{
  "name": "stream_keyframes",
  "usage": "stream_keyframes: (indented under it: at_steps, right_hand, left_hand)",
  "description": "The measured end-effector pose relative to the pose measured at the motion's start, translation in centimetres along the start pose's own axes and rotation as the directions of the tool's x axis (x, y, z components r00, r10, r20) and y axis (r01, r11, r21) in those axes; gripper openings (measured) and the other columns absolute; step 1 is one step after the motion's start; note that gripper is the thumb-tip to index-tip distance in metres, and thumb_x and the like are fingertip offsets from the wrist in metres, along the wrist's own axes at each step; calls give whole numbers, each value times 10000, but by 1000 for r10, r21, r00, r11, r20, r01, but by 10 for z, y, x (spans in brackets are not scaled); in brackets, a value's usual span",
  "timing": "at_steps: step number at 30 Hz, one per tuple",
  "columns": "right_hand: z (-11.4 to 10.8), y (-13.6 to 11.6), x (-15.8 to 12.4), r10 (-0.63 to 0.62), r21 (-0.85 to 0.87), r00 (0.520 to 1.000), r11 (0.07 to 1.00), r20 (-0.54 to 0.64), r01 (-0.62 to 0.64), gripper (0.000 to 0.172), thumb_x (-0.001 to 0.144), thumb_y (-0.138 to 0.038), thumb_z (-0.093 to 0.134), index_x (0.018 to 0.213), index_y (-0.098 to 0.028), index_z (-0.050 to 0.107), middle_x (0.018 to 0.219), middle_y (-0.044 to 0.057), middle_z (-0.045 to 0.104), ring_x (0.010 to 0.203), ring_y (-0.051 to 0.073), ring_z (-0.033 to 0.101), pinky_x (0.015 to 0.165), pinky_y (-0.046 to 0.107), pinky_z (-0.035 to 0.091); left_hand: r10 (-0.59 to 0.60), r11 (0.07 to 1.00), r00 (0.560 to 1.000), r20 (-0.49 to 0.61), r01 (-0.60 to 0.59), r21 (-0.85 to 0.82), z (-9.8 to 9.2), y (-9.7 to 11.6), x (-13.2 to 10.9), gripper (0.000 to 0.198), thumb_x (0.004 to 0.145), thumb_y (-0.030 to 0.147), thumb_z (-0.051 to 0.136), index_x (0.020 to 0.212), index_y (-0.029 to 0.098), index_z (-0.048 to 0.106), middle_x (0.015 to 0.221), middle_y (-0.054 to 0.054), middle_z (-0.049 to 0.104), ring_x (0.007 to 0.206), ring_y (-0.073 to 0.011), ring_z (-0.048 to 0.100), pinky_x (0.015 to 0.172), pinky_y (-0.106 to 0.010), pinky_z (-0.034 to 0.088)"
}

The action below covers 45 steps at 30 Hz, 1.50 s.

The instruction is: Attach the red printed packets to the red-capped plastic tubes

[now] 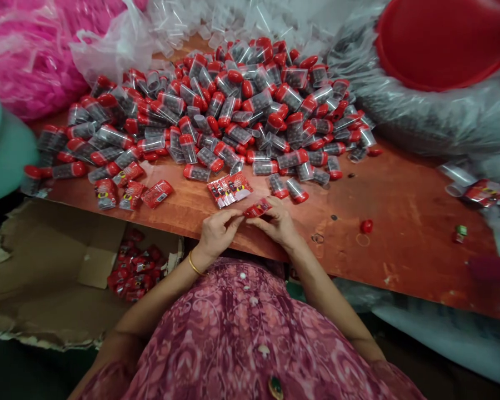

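Note:
Between my two hands, close to the table's front edge, is a small red printed packet (257, 208). My left hand (220, 230) pinches its left end, and a gold bangle circles that wrist. Fingers of my right hand (278, 222) are closed on the packet's right side. Just beyond them lies a flat stack of red printed packets (230, 189). Behind is a large heap of clear plastic tubes with red caps (233, 111), dark-dotted inside. Several wrapped red packets (157, 194) lie to the left.
Below the table's left edge, an open cardboard box (58, 272) holds many red packets (139, 266). A pink bag (29, 55) and a turquoise container (4, 144) stand left. A red basin (441, 44) rests on a plastic bag (425, 116) at right. A red cap (366, 226) lies on the table.

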State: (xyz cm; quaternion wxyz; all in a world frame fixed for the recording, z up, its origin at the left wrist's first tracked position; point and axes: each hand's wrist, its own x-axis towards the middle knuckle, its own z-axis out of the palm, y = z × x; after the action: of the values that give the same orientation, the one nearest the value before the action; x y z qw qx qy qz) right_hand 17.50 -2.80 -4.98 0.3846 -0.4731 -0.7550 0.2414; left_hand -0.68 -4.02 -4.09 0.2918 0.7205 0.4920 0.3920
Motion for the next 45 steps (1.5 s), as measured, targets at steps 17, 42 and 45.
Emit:
stream_keyframes:
  at_steps: [17,42,45]
  right_hand:
    - [2,0,-4,9,40,1000,999,18,-10,232,794,-470,611,773,-247,674,798,12,683,781,173,610,842,387,419]
    - [7,1,-8,80,106,996,992,-45,-75,266,780,-494,617,760,-240,693,788,13,707,737,182,630,953,438,382]
    - [7,1,-7,83,95,995,992,-49,-78,262,779,-495,617,760,-244,691,785,14,707,747,187,632,955,442,385]
  left_hand:
    - [341,883,918,204,-387,267,-13,-5,13,182,885,185,444,903,163,623,835,-54,705,772,-142,660,729,-258,529]
    - [502,834,864,50,-498,237,-8,-10,17,137,878,152,487,917,146,618,805,-46,720,727,-115,669,689,-214,537]
    - [509,807,855,95,-513,292,-11,-7,19,138,885,170,468,870,147,603,748,-38,699,676,-115,651,652,-221,524]
